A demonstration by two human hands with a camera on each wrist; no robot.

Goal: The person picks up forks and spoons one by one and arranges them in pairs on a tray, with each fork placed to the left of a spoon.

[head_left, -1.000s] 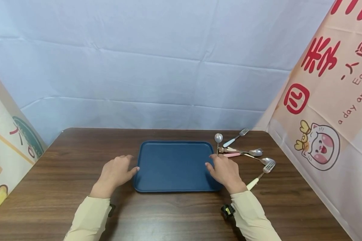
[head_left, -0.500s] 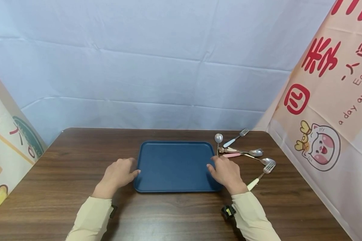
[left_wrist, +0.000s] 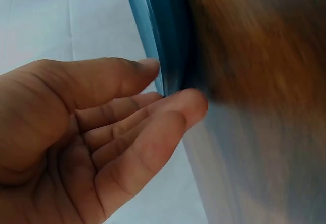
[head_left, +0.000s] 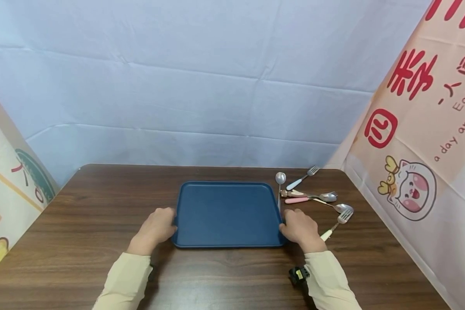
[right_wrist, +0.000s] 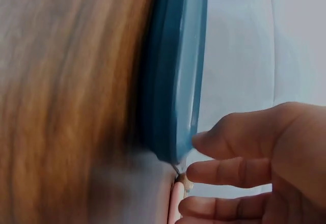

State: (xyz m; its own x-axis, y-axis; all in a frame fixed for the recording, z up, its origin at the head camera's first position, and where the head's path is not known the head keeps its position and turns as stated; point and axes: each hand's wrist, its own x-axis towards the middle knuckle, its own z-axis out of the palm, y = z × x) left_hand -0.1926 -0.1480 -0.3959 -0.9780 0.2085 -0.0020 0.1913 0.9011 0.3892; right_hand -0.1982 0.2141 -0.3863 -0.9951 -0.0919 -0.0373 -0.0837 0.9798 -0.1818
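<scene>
At lower centre I have the left hand [head_left: 157, 227] and right hand [head_left: 300, 228] half-curled at either side of the blue tray [head_left: 226, 215]; I can't tell if either has hold. The tray lies flat, so I judge the reach done, firm grip perhaps pending. Cutlery [head_left: 297, 200] sits outside it, centre right (the left wrist view misses that, but shows fingertips [left_wrist: 195, 103] the head view hides).

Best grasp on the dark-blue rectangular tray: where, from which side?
Likely the raised rim at both short ends: left hand from the left, right hand from the right. The tray lies flat, wider than deep, so opposed grips should keep it level. Mind the silver metal spoon beside the right end.
</scene>
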